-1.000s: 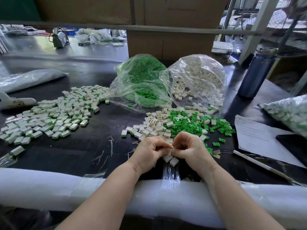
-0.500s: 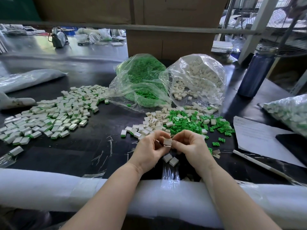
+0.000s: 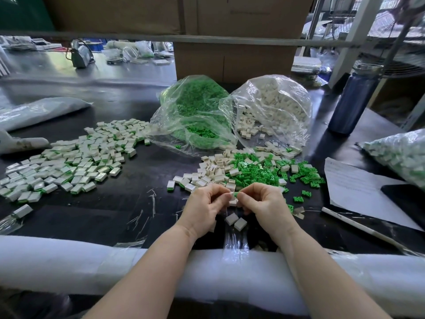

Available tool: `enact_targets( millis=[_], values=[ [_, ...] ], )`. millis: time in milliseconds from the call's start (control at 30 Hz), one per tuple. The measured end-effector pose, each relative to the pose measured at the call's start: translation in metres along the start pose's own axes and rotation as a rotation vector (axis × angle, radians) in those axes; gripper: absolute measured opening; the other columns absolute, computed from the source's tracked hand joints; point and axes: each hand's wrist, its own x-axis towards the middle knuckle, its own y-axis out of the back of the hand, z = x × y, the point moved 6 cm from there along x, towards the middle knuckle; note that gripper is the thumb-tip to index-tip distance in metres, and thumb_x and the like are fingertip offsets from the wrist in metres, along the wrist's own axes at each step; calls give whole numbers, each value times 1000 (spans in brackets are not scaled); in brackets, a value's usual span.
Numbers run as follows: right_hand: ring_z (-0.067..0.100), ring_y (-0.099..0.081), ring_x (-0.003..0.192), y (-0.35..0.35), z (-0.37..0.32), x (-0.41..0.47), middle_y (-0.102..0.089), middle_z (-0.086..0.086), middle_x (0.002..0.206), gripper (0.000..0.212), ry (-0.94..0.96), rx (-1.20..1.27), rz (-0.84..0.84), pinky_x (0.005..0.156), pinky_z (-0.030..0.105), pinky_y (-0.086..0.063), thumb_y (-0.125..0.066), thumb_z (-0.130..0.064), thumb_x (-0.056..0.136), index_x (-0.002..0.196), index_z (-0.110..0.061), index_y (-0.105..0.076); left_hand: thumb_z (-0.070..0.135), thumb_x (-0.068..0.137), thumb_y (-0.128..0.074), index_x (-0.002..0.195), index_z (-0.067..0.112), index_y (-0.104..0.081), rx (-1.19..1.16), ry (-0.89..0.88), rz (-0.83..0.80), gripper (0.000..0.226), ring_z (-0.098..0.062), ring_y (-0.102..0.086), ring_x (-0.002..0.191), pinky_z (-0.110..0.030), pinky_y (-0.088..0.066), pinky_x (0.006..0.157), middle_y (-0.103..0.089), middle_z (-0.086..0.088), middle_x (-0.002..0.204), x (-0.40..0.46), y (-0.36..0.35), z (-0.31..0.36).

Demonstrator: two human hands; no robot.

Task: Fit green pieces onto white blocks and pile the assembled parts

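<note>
My left hand point(image 3: 205, 207) and my right hand point(image 3: 264, 202) meet fingertip to fingertip over the black table. Between them they pinch a white block with a green piece point(image 3: 234, 195) at its end. Two loose white blocks point(image 3: 235, 221) lie just below the hands. Beyond the hands lies a heap of white blocks point(image 3: 212, 171) next to a heap of loose green pieces point(image 3: 259, 172). A wide pile of assembled parts point(image 3: 69, 162) spreads over the left of the table.
Two open plastic bags stand behind the heaps: one of green pieces point(image 3: 197, 111), one of white blocks point(image 3: 276, 107). A blue bottle point(image 3: 351, 102), a paper sheet point(image 3: 358, 187), a white rod point(image 3: 358, 229) and a bag of parts point(image 3: 400, 155) are at right. Foam padding point(image 3: 69, 261) lines the near edge.
Both hands have lifted off the near table edge and moved slightly away from me. A green piece now shows between the fingertips against the white block.
</note>
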Motion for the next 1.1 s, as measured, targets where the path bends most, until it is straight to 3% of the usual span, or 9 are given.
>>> enact_targets(
  millis=[200,300,467,633,767,900,1000,1100],
  values=[
    [3,-57,51,-2,2,0,-64,-3,56,16,-22,-107,-42,53,14,-44,-64,-8,86,71,-13,-63,15,89,-59,86,20,-66,90,7,-29,9,-3,-57,72,-17,-47,75,-63,8,79,0,-2,-3],
    [3,-57,52,-3,2,0,-63,-4,56,18,-29,-141,-59,54,15,-44,-64,-8,86,69,-15,-62,16,88,-61,91,15,-69,138,-8,-27,9,-7,-59,81,-19,-48,80,-64,7,84,0,-2,-3],
    [1,-54,50,-5,-1,0,-62,-5,56,18,-7,-187,-97,53,14,-43,-67,-9,84,67,-14,-62,13,88,-61,92,9,-71,232,-80,-45,11,-5,-55,76,-15,-44,77,-59,13,77,-1,-4,0],
    [1,-54,52,-4,-2,-1,-60,-7,54,18,32,-176,-43,56,16,-44,-66,-11,84,69,-17,-61,15,88,-61,95,11,-70,223,-69,18,12,-12,-60,84,-21,-48,82,-66,2,87,-1,-2,1],
    [7,-57,58,-2,-3,0,-64,2,65,7,43,-98,-4,60,21,-48,-67,-6,83,82,-12,-64,15,88,-61,101,16,-68,162,-44,33,14,-14,-64,83,-23,-50,81,-68,-1,88,-1,-3,1],
    [6,-60,52,1,-3,-1,-65,7,64,9,14,37,-2,52,15,-47,-64,3,83,81,-6,-63,14,84,-66,99,17,-64,148,-37,11,15,-26,-64,78,-34,-53,77,-67,-11,82,-3,-5,2],
    [5,-60,51,0,-2,-1,-65,5,63,8,2,85,-4,50,14,-47,-63,5,82,80,-2,-65,15,81,-70,96,16,-65,159,-45,20,16,-19,-62,77,-30,-52,78,-67,-5,84,-3,-4,3],
    [5,-61,53,0,-1,-1,-67,3,63,7,-9,125,-12,51,14,-47,-64,4,82,82,-3,-68,18,82,-68,101,12,-68,183,-67,60,20,-16,-60,90,-23,-48,86,-64,-2,97,-2,0,4]
  ],
)
